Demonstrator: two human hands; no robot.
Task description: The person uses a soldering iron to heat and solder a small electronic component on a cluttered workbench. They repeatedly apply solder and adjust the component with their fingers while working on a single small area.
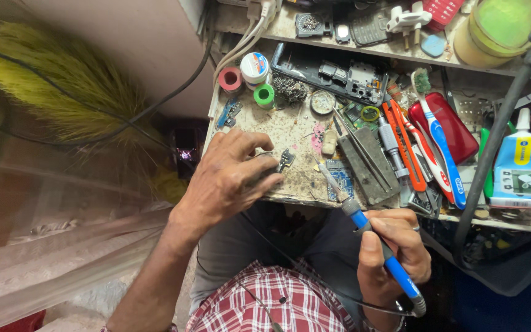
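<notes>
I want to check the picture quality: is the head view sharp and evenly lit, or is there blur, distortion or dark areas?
Head view: the cluttered grey workbench is evenly lit and sharp; the right hand holding the blue-handled soldering iron is also clear; the yellow-green bristly broom at the left edge looks stretched and soft from wide-angle distortion; the space under the bench is dark.

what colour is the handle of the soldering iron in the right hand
Blue, with a black end; the soldering iron in the right hand shows clearly in the head view.
</notes>
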